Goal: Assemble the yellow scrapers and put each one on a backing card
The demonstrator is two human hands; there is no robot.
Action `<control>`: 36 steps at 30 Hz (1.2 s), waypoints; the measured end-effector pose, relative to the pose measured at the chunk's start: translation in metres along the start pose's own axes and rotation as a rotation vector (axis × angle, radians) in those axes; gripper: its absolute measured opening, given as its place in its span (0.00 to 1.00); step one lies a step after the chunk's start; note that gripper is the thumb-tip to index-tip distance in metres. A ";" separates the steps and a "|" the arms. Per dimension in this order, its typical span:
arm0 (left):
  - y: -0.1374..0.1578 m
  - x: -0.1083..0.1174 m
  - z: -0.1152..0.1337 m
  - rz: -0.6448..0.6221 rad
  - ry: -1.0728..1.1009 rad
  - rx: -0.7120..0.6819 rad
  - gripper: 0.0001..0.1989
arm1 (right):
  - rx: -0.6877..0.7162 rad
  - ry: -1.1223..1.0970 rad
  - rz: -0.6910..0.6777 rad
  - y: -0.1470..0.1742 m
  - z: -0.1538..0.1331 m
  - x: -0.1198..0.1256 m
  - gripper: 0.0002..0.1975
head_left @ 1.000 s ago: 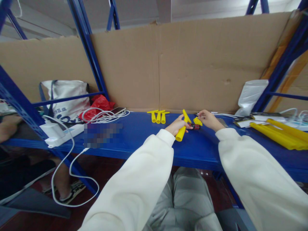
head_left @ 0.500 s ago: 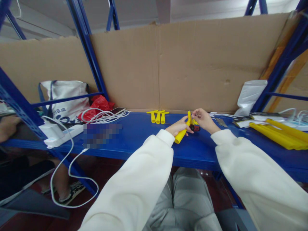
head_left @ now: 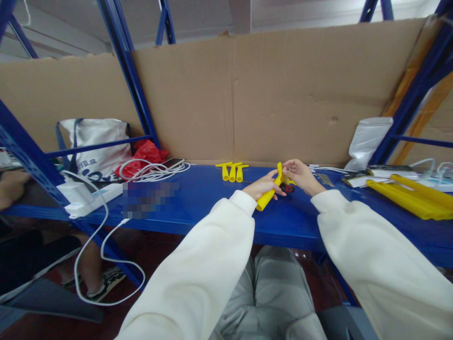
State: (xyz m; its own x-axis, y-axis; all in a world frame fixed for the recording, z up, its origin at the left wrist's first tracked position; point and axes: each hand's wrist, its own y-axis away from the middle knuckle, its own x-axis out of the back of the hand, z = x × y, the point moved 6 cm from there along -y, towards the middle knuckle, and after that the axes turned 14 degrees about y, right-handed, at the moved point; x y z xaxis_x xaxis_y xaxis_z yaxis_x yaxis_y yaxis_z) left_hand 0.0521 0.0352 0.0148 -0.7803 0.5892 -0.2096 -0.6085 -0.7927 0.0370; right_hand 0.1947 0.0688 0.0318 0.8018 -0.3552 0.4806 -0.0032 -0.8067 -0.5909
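My left hand [head_left: 264, 187] is wrapped round a yellow T-shaped plastic handle [head_left: 265, 200], its hollow round end tilted down toward me and its flat crosspiece up. At that crosspiece, my right hand [head_left: 298, 174] has its thumb and fingers pinched together; whatever is between them is too small to make out. Just behind and below the hands lies a red and black object [head_left: 289, 188], partly covered, along with small yellow pieces. Three similar yellow T-shaped handles [head_left: 232, 173] lie side by side farther back on the blue table [head_left: 212, 208].
Long yellow parts [head_left: 410, 198] lie at the right beside flat packets and a white pouch [head_left: 368, 141]. On the left are a power strip [head_left: 95, 200], coiled white cable [head_left: 155, 172], a red bag [head_left: 146, 153] and a cloth bag [head_left: 99, 146]. Another person's hand [head_left: 14, 186] shows far left.
The yellow handle in my left hand has turned slightly, its crosspiece shifting a little to the right. My right hand's fingers have come closer to it.
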 end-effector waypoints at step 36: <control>0.003 -0.007 0.009 -0.097 0.070 -0.076 0.48 | -0.153 0.052 -0.075 0.004 -0.001 0.006 0.24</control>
State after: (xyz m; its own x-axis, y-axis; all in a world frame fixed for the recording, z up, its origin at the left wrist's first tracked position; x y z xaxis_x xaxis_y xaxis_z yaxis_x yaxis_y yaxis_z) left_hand 0.0542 0.0304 0.0247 -0.7047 0.6534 -0.2764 -0.6659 -0.7436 -0.0604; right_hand 0.1987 0.0631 0.0335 0.7713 -0.3124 0.5546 -0.0390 -0.8928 -0.4487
